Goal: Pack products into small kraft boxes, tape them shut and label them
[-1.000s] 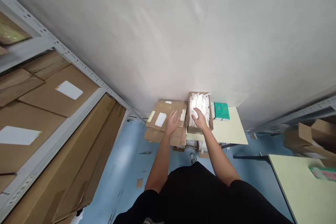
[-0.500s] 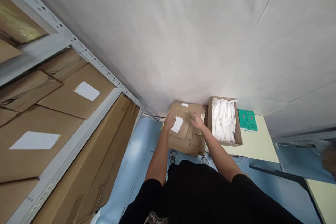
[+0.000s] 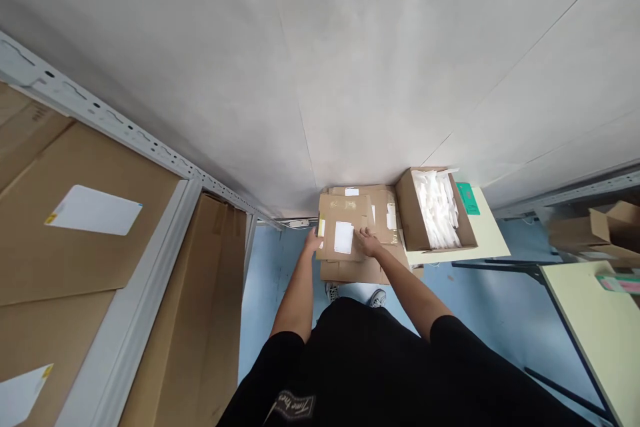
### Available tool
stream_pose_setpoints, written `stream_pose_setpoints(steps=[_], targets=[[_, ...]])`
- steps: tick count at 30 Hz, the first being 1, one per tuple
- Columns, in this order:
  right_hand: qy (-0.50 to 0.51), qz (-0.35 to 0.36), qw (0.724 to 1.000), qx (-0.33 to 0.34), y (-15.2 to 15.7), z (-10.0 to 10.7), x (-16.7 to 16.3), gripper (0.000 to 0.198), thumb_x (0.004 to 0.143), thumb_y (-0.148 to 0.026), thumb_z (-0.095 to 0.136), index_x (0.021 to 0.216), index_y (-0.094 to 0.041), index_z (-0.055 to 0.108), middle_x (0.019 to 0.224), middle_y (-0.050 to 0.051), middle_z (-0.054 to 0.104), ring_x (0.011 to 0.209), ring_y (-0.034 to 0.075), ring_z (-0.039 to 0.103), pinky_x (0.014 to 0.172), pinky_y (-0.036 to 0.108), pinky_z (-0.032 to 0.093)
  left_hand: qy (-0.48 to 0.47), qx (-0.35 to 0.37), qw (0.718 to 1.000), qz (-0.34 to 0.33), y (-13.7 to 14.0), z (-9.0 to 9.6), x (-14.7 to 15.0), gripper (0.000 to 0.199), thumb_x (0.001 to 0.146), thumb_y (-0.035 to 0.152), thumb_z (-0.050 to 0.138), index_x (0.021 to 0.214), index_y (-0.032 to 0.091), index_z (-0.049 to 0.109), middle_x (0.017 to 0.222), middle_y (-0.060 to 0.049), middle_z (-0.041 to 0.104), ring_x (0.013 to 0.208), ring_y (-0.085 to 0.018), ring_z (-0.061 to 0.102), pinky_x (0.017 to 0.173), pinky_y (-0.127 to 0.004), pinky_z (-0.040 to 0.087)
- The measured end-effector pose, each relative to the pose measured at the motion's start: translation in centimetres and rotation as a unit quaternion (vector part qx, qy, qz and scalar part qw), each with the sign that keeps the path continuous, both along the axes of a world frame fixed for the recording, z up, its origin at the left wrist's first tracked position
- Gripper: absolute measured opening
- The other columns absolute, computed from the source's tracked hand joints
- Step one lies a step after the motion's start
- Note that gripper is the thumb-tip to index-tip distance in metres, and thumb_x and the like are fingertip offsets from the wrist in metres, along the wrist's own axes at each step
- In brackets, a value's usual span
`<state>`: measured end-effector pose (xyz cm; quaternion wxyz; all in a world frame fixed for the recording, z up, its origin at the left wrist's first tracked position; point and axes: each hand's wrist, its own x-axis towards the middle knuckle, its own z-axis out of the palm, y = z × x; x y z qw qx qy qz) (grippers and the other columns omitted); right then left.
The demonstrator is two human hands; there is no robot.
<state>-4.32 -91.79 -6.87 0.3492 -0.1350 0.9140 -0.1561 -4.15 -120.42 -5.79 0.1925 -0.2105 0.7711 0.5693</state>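
A stack of flattened cardboard boxes [image 3: 385, 197] lies low in front of me, against the wall. On top is a smaller folded cardboard box [image 3: 340, 209] with a white label [image 3: 343, 237] on its face. My left hand [image 3: 313, 240] grips this box at its left edge, the fingertips partly hidden. At the right side of the same box is my right hand [image 3: 369, 241], its fingers stretched out and resting on the cardboard. Just right of the stack stands an open carton [image 3: 414, 213] filled with white wrapped pieces [image 3: 436, 210].
Metal shelving [image 3: 150, 140] with large labelled cartons [image 3: 75, 247] rises on my left. A green box [image 3: 469, 198] sits on the pale table [image 3: 485, 230]. Another table [image 3: 575, 300] and open cartons [image 3: 620, 230] are at the right. Behind everything is a grey wall [image 3: 320, 67].
My view has turned and shifted. My left hand has moved down to the left edge of the top cardboard box. My right hand has come inward onto its right side.
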Motion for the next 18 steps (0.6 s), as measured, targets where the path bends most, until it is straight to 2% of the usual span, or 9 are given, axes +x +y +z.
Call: stream_pose_setpoints(steps=[3, 6, 9, 12, 16, 18], targets=[[-0.004, -0.047, 0.997, -0.061, 0.2, 0.4, 0.0, 0.085, 0.089, -0.024, 0.053, 0.169, -0.02, 0.026, 0.172, 0.013, 0.034, 0.162, 0.036, 0.02, 0.126, 0.058, 0.028, -0.007, 0.01, 1.0, -0.009, -1.3, 0.5, -0.1, 0.053, 0.072, 0.016, 0.075, 0.124, 0.013, 0.067, 0.107, -0.01, 0.077, 0.104, -0.027, 0.071, 0.092, -0.035, 0.055], [0.04, -0.166, 0.972, -0.159, 0.9, 1.0, 0.2, 0.088, 0.086, -0.031, 0.056, 0.169, -0.019, 0.027, 0.17, 0.013, 0.037, 0.158, 0.032, 0.032, 0.127, 0.052, 0.031, 0.03, 0.083, 0.996, -0.035, -2.1, 1.6, -0.3, 0.047, 0.072, 0.015, 0.07, 0.119, 0.015, 0.069, 0.115, -0.01, 0.076, 0.108, -0.025, 0.07, 0.092, -0.034, 0.055], [0.041, -0.323, 0.912, -0.249, 1.5, 2.1, 0.5, 0.093, 0.083, -0.039, 0.061, 0.168, -0.021, 0.026, 0.164, 0.016, 0.046, 0.143, 0.032, 0.053, 0.117, 0.05, 0.045, 0.077, 0.198, 0.974, -0.076, -2.6, 3.3, -0.5, 0.049, 0.071, 0.023, 0.075, 0.12, 0.017, 0.07, 0.12, -0.009, 0.075, 0.106, -0.025, 0.069, 0.088, -0.032, 0.056], [-0.016, -0.435, 0.839, -0.328, 2.2, 4.0, 0.6, 0.092, 0.081, -0.045, 0.065, 0.164, -0.023, 0.033, 0.142, 0.015, 0.064, 0.121, 0.029, 0.068, 0.101, 0.047, 0.056, 0.069, 0.258, 0.958, -0.103, -2.7, 5.5, -1.1, 0.062, 0.07, 0.034, 0.083, 0.128, 0.017, 0.069, 0.116, -0.008, 0.076, 0.096, -0.023, 0.071, 0.082, -0.032, 0.057], [-0.015, -0.48, 0.762, -0.434, 3.7, 7.5, 0.2, 0.084, 0.071, -0.042, 0.073, 0.151, -0.027, 0.049, 0.115, 0.007, 0.072, 0.103, 0.024, 0.07, 0.091, 0.039, 0.057, 0.11, 0.274, 0.951, -0.095, -1.9, 9.4, -2.2, 0.082, 0.068, 0.04, 0.089, 0.142, 0.018, 0.063, 0.119, -0.01, 0.075, 0.096, -0.023, 0.072, 0.086, -0.033, 0.057], [0.009, -0.481, 0.742, -0.467, 4.8, 9.5, 0.1, 0.079, 0.067, -0.04, 0.076, 0.142, -0.028, 0.054, 0.107, 0.004, 0.072, 0.097, 0.022, 0.069, 0.087, 0.036, 0.056, 0.157, 0.269, 0.948, -0.064, -1.1, 11.4, -2.7, 0.097, 0.07, 0.04, 0.089, 0.156, 0.023, 0.049, 0.125, -0.011, 0.073, 0.1, -0.022, 0.071, 0.09, -0.033, 0.057]])
